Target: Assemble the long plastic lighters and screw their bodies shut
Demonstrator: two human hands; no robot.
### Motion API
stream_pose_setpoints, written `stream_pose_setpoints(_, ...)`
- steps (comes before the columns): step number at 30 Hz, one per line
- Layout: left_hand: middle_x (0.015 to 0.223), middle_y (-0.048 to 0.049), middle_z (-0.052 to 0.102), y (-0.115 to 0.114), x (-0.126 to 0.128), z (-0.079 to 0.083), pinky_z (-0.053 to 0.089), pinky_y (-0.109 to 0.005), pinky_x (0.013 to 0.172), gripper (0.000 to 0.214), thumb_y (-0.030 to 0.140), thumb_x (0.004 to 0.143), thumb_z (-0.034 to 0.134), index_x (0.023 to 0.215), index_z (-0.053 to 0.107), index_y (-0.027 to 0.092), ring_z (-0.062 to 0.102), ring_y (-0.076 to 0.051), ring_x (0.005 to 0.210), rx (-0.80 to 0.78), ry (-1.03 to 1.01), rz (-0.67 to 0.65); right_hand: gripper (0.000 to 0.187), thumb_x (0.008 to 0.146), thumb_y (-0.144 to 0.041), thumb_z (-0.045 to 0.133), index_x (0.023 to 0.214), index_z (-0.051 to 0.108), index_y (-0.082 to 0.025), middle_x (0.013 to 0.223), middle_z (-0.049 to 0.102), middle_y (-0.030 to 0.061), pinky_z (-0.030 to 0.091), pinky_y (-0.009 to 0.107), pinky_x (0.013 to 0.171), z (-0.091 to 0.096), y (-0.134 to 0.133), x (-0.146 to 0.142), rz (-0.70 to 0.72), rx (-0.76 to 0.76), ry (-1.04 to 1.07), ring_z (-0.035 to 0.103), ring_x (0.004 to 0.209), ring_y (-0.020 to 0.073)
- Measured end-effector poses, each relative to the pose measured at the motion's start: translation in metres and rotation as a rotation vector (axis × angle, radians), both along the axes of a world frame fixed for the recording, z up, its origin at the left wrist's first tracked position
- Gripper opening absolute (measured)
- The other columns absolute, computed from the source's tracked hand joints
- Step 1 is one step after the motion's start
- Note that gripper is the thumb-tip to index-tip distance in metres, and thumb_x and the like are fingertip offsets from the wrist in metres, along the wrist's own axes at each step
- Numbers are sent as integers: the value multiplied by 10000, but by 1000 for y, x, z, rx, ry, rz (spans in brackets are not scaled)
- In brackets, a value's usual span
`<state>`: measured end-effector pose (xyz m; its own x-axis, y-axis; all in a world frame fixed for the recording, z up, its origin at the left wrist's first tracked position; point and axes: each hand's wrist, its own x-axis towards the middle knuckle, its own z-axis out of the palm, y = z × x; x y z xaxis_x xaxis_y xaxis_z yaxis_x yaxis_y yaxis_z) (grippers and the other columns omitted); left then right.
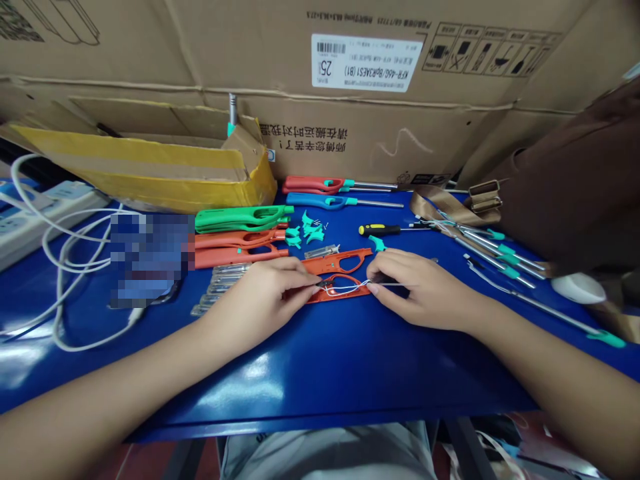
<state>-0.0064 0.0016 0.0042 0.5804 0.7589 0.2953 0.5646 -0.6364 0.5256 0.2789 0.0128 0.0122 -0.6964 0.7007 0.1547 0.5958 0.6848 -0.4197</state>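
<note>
An orange lighter handle shell lies flat on the blue table between my hands. My left hand is closed, its fingertips pinching a small part at the shell's left end. My right hand is closed on a thin metal tube with a white wire that runs across the shell. A second orange shell half lies just behind. Small teal trigger pieces are scattered behind that.
Green and orange handle shells are stacked at the left, with clear tubes in front of them. Assembled red and blue lighters and a yellow-handled screwdriver lie at the back. Metal tubes with teal collars lie right. Cardboard boxes stand behind; white cables left.
</note>
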Motion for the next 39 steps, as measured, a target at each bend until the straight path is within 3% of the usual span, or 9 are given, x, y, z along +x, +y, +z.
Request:
stream_pose_setpoints(8,929,-48,719,-1,1,-12,560,-279,746,190,202,996,631,1097,790,173,697,-160,818,70,-1,17,17,979,-237,552,987,558,-223,962,661,43,455,336,787,0,2,3,-32,-17,-28,603,887,202)
stream_pose_setpoints(21,917,-55,695,-3,2,-15,572,-294,767,258,276,1035,572,1152,792,211,688,-170,813,71,153,31,19,991,-230,552,977,546,-219,928,624,25,446,331,807,0,6,5,36,-33,-54,564,838,185)
stream_pose_setpoints(33,886,-39,703,-1,1,-14,547,-284,727,217,248,1014,604,1069,807,197,675,-170,809,40,110,55,189,1051,-272,526,1027,700,-204,1032,675,81,541,365,877,-4,7,6,125,14,-12,658,958,215)
stream_pose_setpoints(39,880,-36,698,0,0,-15,540,-289,722,211,256,1008,613,1062,812,208,668,-167,783,20,99,71,311,1008,-124,494,1126,759,-234,1102,721,83,567,332,875,-2,7,13,148,27,24,693,991,199)
